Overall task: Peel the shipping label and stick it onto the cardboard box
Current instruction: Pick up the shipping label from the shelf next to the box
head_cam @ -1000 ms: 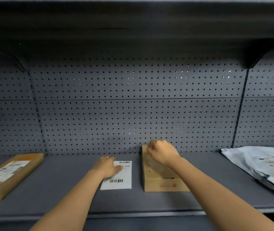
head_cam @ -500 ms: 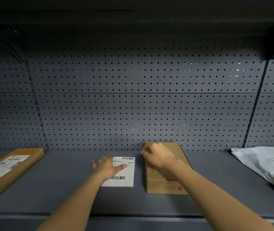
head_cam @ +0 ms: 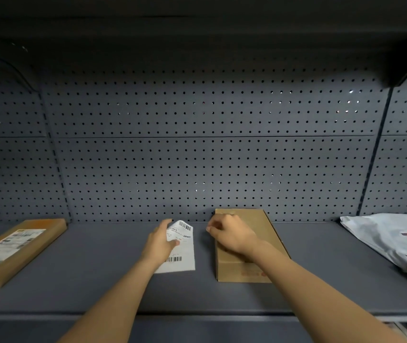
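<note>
A white shipping label sheet (head_cam: 184,253) with barcodes lies on the grey shelf, its far end curled up. My left hand (head_cam: 161,240) pinches that raised far end between thumb and fingers. Just to the right lies a plain brown cardboard box (head_cam: 250,220), flat, long side pointing away from me. My right hand (head_cam: 229,235) rests over the box's left part, fingers curled at its left edge, with nothing visibly in them. The two hands are a short gap apart.
A flat orange-brown parcel (head_cam: 14,248) bearing a label lies at the far left of the shelf (head_cam: 98,280). A white plastic mailer bag (head_cam: 395,238) sits at the right. A perforated grey back panel (head_cam: 210,157) rises behind; an upper shelf overhangs.
The label's far end has lifted and curled up in my left hand, where before it lay flat under the hand. My right hand stays on the box, shifted slightly toward its left edge.
</note>
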Demonstrator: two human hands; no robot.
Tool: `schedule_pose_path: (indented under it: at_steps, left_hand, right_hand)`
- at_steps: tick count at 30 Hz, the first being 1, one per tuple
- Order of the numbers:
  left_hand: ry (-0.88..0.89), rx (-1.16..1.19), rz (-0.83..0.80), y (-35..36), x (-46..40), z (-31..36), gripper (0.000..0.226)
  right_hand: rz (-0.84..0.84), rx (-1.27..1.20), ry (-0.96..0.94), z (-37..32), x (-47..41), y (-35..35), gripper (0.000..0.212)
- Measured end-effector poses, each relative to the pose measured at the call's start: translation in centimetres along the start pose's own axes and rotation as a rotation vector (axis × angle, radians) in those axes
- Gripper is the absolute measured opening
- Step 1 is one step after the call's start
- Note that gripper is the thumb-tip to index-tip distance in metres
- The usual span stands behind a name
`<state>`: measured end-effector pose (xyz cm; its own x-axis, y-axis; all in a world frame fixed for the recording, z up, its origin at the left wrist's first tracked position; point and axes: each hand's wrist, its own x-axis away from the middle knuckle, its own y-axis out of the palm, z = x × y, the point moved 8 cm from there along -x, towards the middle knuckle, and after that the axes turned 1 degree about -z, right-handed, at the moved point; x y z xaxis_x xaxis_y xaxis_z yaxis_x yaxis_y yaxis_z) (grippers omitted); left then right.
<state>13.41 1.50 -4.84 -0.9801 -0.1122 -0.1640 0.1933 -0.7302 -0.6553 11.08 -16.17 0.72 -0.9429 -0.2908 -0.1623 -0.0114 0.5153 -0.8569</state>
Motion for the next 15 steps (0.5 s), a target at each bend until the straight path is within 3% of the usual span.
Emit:
schedule_pose_path:
  at_steps: [7,10,12,15]
  left_hand:
    - [0.089,0.538,-0.049,-2.0,0.8,6.3,0.083]
    - [0.113,0.668,-0.072,-2.6,1.2,8.8,0.095]
    - [0.135,0.712,-0.096,-2.8,1.5,10.0,0.099]
    - [0.146,0.765,-0.146,-2.6,2.1,11.7,0.096]
  right_hand:
    - [0.101,-0.221,0.012,-0.7,-0.2,-1.2,0.039]
    - [0.150,-0.578,0.028,-0.5,-0.5,-2.2,0.079]
    - [0.199,-0.819,0.135,0.6,-0.4,-3.1,0.099]
    - [0.213,-1.128,0.213,1.8,0.1,-4.7,0.071]
